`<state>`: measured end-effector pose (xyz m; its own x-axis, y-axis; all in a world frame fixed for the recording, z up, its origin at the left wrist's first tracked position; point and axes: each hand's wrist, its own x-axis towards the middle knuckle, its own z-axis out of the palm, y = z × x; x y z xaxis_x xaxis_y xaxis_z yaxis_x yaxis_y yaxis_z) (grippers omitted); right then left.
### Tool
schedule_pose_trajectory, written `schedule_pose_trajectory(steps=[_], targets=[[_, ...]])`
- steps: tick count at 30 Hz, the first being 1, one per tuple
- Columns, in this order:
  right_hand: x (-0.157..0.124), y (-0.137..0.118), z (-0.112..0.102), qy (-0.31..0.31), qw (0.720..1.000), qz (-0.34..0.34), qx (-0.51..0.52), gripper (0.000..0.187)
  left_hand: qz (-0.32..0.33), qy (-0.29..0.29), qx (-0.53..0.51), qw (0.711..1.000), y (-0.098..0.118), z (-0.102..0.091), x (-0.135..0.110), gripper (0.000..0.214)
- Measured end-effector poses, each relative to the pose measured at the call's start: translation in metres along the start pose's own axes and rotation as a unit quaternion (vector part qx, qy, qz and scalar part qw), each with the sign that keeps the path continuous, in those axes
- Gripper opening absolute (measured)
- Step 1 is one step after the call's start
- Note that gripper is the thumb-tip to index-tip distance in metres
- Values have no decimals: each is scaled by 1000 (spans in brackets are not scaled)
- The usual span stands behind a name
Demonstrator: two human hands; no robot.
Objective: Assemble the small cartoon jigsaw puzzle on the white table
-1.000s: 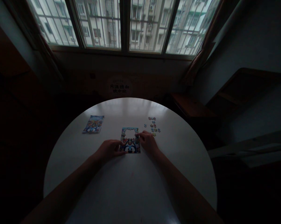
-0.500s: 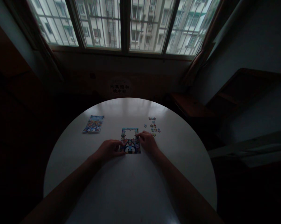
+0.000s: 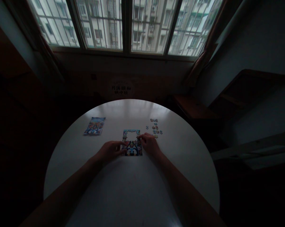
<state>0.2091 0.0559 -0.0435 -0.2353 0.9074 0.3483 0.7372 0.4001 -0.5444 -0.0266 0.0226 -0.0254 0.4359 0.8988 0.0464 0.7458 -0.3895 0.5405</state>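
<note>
On the white round table [image 3: 133, 186], near the middle of my view, the jigsaw puzzle [image 3: 132, 148] lies flat, a blue cartoon figure across its lower part and a white gap in its upper half. I have the left hand [image 3: 111, 149] at its left edge, thumb and fingers spread apart, tips over the picture. My right hand [image 3: 150, 143] is at the right edge, forefinger reaching toward the gap; from here I cannot tell whether it pinches a piece. Just beyond that hand I see loose pieces [image 3: 157, 131], mostly clustered. Well apart, to the left, lies a packet [image 3: 94, 126] printed with a similar blue figure.
</note>
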Motion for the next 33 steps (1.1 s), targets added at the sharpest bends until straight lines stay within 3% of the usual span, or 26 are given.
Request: schedule_pose_trajectory(steps=[6,10,33], targets=[[0,0,0,-8,1000,-4,-2,27,-67,42,82,993,1,-2,2,43],[0,2,1,-9,1000,-6,-6,27,-94,12,112,989,5,-4,1,43],[0,0,-1,-5,1000,-5,-5,27,-89,-7,120,989,12,-7,-1,44]])
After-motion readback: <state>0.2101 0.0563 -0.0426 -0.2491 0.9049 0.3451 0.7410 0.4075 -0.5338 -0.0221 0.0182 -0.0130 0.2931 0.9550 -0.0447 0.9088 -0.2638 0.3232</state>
